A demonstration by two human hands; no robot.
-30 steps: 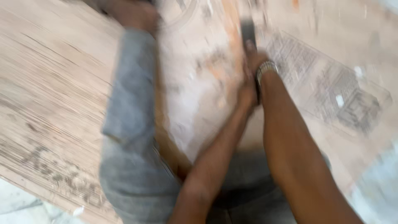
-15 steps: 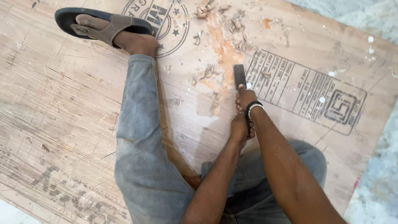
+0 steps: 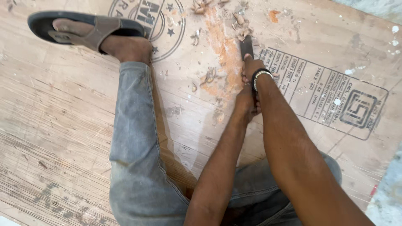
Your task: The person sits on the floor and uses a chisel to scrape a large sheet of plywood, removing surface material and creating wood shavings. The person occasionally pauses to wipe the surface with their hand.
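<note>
Seated on a large plywood sheet (image 3: 83, 125) laid flat on the floor, one leg in grey jeans (image 3: 134, 138) stretched out, foot in a dark sandal (image 3: 90, 27) near a round stamp. Both hands wrapped tight round a dark flat-bladed tool (image 3: 246, 45), seemingly a chisel or scraper: right hand (image 3: 252, 69) forward, close behind the blade, with a beaded bracelet (image 3: 259, 77) at the wrist; left hand (image 3: 246, 102) just behind, closed round what must have been the handle, itself hidden. Blade tip pressed to the board beside a rectangular printed stamp (image 3: 326, 96).

Judged from the surface, partly done. Already scraped: an orange-brown strip (image 3: 224, 54) running from the top edge down toward the hands, top veneer gone and raw layer bared. Loose wood chips (image 3: 240, 23) scattered at the far end of that strip and beside it, none swept away. Left untouched: the pale veneer to the right of the blade, under the rectangular stamp, and the whole wide stretch on the left. Depth of the cut not tellable, nor any marked outline for it.
</note>
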